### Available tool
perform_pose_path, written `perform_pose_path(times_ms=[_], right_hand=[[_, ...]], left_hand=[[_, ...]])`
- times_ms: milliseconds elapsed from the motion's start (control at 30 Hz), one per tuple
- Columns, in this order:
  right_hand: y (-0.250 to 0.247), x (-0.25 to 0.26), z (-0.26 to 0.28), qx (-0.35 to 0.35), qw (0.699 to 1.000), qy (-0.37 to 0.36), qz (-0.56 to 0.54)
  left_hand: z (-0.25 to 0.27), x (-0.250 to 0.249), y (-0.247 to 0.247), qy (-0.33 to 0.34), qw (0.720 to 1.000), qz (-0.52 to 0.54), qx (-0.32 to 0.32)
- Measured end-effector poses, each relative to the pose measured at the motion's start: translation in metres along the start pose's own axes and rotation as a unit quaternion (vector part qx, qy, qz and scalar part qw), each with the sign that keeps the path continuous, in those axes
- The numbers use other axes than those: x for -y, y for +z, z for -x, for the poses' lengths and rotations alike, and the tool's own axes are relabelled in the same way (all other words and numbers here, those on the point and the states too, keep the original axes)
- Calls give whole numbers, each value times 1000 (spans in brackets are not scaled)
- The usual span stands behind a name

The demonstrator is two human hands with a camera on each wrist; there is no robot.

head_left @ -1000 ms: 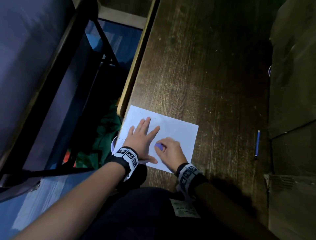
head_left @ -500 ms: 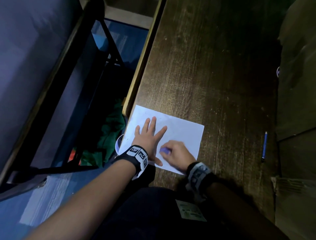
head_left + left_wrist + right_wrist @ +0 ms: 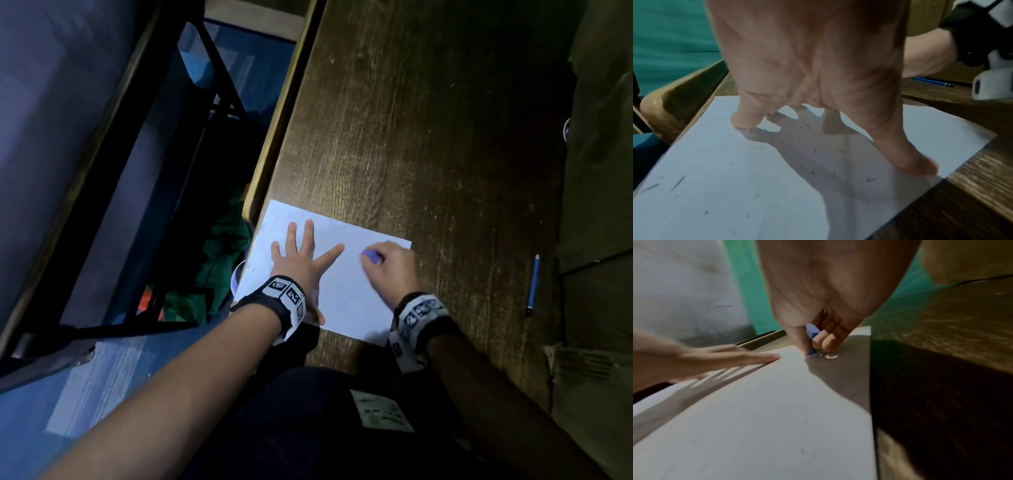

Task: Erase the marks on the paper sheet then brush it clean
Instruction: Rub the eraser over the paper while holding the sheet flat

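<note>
Thin white paper (image 3: 346, 291) lay at the table's (image 3: 411, 137) near-left corner, light and slippery we judged, so our left hand (image 3: 301, 260) pinned it flat, fingers spread, while our right hand's (image 3: 394, 270) grip pinched the blue eraser (image 3: 370, 256) near its far right corner.

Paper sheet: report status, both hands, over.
Left hand flat, pinning paper sheet. Right hand pinching blue eraser at far right corner. Crumbs not yet brushed off. Pencil lies clear.
</note>
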State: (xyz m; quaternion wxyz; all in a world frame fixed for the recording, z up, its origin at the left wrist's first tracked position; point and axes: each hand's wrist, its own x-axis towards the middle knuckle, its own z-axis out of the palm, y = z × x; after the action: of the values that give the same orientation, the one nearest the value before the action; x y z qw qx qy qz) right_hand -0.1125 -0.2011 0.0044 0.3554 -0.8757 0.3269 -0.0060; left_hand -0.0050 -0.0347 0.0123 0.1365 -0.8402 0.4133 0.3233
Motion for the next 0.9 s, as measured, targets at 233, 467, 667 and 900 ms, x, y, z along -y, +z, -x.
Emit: perform_pose_path(times_ms=[233, 467, 667, 900], right_hand=[[28, 26, 53, 215, 964, -153, 36], [6, 3, -6, -72, 997, 26, 8], [24, 17, 44, 175, 975, -139, 21], [23, 8, 19, -38, 999, 17, -32]], left_hand=[[2, -1, -2, 2, 1000, 6, 2], [1, 0, -3, 3, 1000, 9, 5], [3, 0, -4, 6, 1000, 9, 6], [1, 0, -3, 2, 1000, 9, 1]])
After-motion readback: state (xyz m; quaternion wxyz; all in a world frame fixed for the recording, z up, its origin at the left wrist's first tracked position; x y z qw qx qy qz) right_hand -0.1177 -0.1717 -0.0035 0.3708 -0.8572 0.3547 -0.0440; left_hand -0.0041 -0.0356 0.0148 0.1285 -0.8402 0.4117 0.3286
